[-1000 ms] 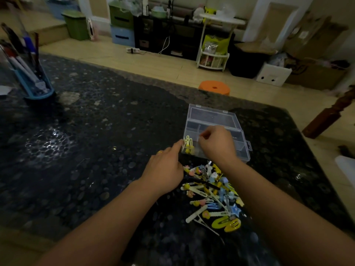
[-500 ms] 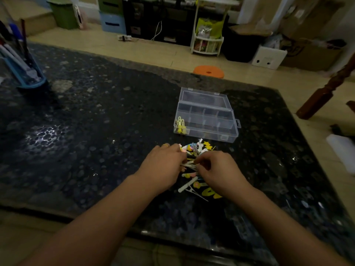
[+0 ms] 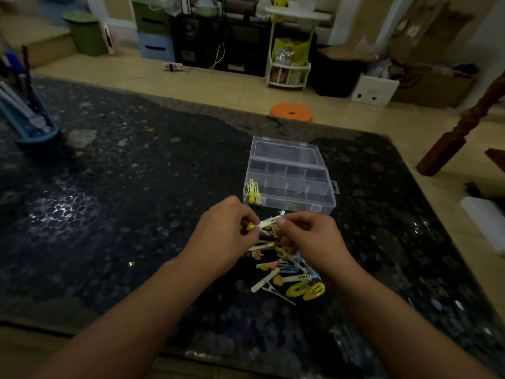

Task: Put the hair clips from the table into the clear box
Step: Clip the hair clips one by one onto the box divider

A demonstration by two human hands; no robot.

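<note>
Left hand (image 3: 221, 236), right hand (image 3: 311, 236) pinch white clip (image 3: 269, 223) above clip pile (image 3: 287, 272), near clear box (image 3: 289, 181)

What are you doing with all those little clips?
A person is sorting hair clips. Both hands, the left hand and right hand, hold one white clip between them above the pile of clips on the dark table. The clear box sits open just beyond, with a few yellow clips in its near left corner.

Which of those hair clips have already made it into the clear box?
Only the yellow clips in the clear box's near-left corner compartment. The rest lie piled on the table or pinched between both hands.
</note>
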